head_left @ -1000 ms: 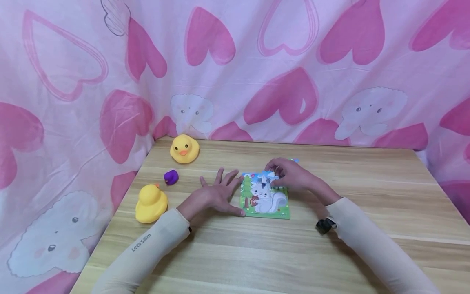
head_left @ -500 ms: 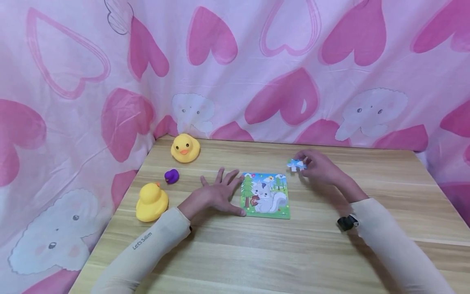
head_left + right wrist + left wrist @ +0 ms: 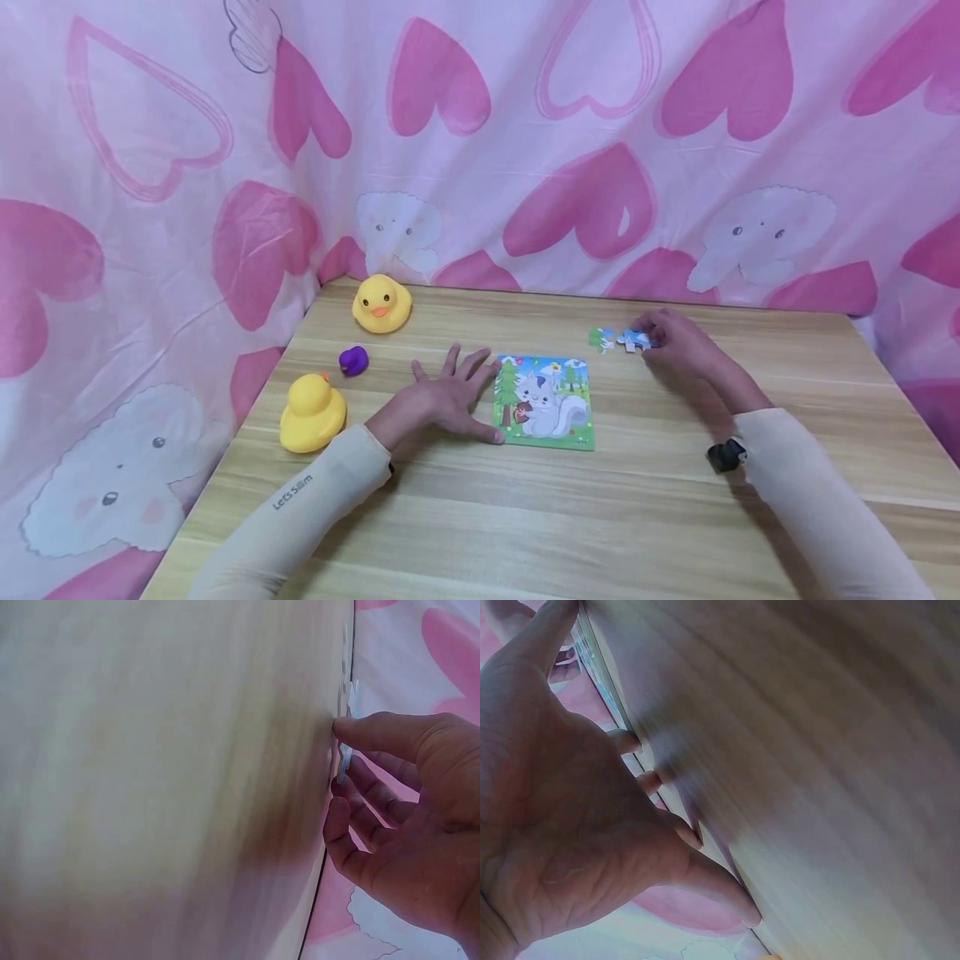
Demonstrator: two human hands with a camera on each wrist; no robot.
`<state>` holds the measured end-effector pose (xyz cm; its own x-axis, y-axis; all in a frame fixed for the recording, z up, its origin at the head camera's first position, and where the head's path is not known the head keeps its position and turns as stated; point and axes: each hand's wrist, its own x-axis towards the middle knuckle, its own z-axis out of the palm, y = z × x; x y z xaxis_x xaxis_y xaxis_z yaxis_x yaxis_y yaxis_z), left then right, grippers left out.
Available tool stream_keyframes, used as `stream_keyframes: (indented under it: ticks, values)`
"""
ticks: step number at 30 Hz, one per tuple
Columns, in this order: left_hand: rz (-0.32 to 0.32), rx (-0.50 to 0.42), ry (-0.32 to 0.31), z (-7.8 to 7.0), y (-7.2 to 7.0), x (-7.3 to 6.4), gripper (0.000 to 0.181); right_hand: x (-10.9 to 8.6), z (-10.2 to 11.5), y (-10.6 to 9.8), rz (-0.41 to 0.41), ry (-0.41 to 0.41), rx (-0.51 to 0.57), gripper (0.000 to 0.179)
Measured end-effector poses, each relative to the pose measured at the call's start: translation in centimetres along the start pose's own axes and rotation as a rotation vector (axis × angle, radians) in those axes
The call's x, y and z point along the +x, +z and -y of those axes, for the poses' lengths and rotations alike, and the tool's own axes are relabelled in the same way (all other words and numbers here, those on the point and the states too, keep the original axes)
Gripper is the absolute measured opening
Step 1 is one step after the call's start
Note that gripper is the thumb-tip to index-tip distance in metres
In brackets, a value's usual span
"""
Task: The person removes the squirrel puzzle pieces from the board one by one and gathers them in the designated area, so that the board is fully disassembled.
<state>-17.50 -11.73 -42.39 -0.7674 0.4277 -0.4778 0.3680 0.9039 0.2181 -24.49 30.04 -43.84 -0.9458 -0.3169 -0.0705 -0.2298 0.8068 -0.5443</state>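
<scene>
Left hand (image 3: 447, 402) splayed at left edge of puzzle (image 3: 546, 400), lower centre of frame — likely steadying it. Right hand (image 3: 681, 346), right of centre, pinches loose piece (image 3: 634, 340) edgewise — presumably for control.

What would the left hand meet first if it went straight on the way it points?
Most likely the puzzle, which lies directly ahead of the left hand; whether the two touch now is hard to tell.

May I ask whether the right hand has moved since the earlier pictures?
Yes: in the head view, the right hand moved right, away from the squirrel picture.
</scene>
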Motion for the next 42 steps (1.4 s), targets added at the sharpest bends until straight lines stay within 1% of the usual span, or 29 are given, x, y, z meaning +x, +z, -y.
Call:
stream_keyframes:
  ticks: [4, 11, 17, 20, 22, 26, 31, 33, 37, 42]
  values:
    - [0.0, 0.001, -0.006, 0.0, 0.1, 0.0, 0.124, 0.1, -0.4, -0.1, 0.018, 0.003, -0.003, 0.041]
    - [0.003, -0.009, -0.008, -0.1, 0.0, 0.1, 0.123, 0.4, -0.5, -0.8, 0.058, -0.04, -0.016, 0.04]
    - [0.003, -0.003, -0.008, -0.1, 0.0, 0.1, 0.124, 0.5, -0.3, -1.2, 0.088, 0.003, -0.019, 0.043]
    - [0.003, -0.005, -0.01, -0.1, 0.0, 0.2, 0.124, 0.6, 0.0, -1.3, 0.095, 0.002, -0.025, 0.045]
    - [0.003, -0.004, -0.01, -0.1, 0.0, 0.2, 0.124, 0.5, 0.3, -1.2, 0.091, -0.016, -0.031, 0.045]
    - [0.004, -0.001, -0.01, -0.1, 0.0, 0.2, 0.124, 0.5, 1.4, -0.9, 0.064, -0.045, -0.051, 0.046]
    - [0.005, 0.006, -0.012, -0.1, 0.1, 0.2, 0.125, 0.2, 3.4, 0.5, 0.03, -0.062, -0.089, 0.047]
    - [0.006, 0.007, -0.012, -0.1, 0.1, 0.2, 0.125, 0.0, 4.3, 1.2, 0.034, -0.059, -0.085, 0.047]
    - [0.009, 0.005, -0.01, -0.1, 0.0, 0.1, 0.124, -0.5, 6.2, 2.4, 0.044, -0.093, -0.061, 0.047]
    - [0.009, -0.001, -0.009, -0.2, -0.1, 0.0, 0.123, -0.9, 8.1, 3.5, 0.07, -0.161, -0.051, 0.045]
